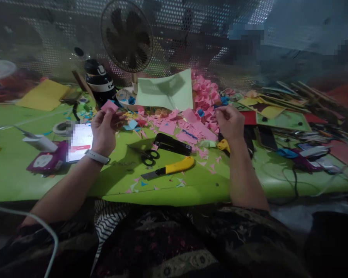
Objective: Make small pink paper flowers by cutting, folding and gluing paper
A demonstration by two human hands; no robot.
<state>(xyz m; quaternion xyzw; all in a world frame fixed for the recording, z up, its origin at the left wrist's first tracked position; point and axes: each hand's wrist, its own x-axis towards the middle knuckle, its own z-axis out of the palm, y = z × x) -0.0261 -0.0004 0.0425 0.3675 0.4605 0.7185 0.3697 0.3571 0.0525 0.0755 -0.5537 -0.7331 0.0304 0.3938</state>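
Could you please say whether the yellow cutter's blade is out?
Out: the grey blade extends beyond the black end of the yellow cutter.

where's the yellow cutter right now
In the head view, the yellow cutter lies mid-picture on the green tabletop, on the near side of the black stapler and the scissors, towards the front edge.

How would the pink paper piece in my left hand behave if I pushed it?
The pink paper piece looks small and thin, so it's probably light. It juts fairly flat from the left hand, suggesting slight stiffness, though pushing would likely bend it.
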